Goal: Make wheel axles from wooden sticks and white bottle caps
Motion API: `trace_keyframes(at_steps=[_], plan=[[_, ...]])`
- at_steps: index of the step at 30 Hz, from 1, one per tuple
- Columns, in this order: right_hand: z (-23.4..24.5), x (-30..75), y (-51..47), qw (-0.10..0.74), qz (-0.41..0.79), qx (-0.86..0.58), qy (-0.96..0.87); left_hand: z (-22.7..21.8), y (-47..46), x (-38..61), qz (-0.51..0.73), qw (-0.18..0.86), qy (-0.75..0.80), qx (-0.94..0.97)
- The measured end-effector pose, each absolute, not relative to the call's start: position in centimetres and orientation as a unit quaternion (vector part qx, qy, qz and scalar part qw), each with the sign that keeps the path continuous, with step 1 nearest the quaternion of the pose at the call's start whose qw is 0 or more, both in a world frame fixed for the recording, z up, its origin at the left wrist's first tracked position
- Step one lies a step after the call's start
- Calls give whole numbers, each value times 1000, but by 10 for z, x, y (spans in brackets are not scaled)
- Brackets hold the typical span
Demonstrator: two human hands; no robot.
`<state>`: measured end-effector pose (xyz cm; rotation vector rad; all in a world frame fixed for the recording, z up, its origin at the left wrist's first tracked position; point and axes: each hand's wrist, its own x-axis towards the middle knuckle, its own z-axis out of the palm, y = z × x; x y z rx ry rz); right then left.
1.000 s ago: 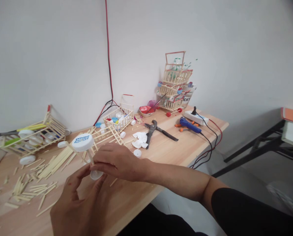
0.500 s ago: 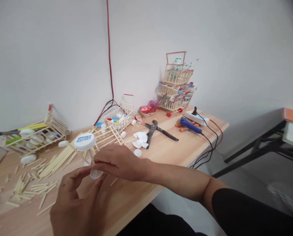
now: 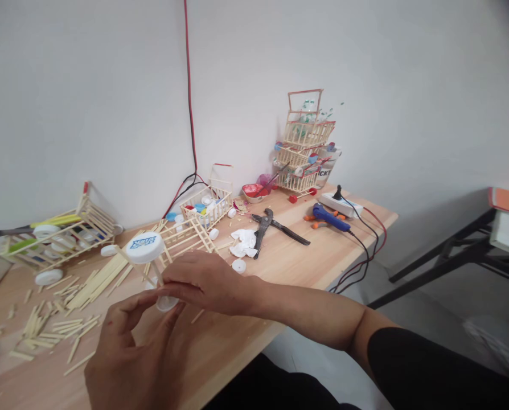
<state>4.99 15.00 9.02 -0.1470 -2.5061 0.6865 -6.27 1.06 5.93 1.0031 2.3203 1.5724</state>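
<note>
My left hand (image 3: 130, 347) is closed, with thumb and finger at a white bottle cap (image 3: 166, 304) low on a small frame of wooden sticks. From the other side my right hand (image 3: 207, 282) pinches the same piece, its fingertips over the stick (image 3: 156, 272) just above that cap. A larger white bottle cap with blue lettering (image 3: 144, 248) sits at the top of the stick frame, facing up. My fingers hide part of the joint between stick and lower cap. Behind my right hand, a flat lattice of sticks (image 3: 190, 238) lies on the table.
Loose sticks (image 3: 45, 330) cover the table's left side near a stick cart (image 3: 62, 245) full of caps. Pliers-like cutters (image 3: 266, 228), crumpled tissue (image 3: 242, 244), a blue glue gun (image 3: 331, 218) and a power strip (image 3: 342, 205) lie to the right. Stacked stick carts (image 3: 303, 148) stand behind.
The lettered cap has turned, so its lettering points another way, and has shifted slightly left. Both hands keep nearly the same place and grip.
</note>
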Motion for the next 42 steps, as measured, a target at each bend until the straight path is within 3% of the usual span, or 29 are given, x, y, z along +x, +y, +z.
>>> trace_keyframes(at_steps=[9, 16, 42], plan=[[86, 50, 151, 300, 244, -33, -922, 58, 11, -65, 520, 85, 781, 335], [88, 50, 151, 274, 248, -50, -928, 54, 11, -67, 527, 79, 773, 343], [87, 49, 152, 303, 266, -35, -915, 53, 12, -66, 526, 55, 770, 358]])
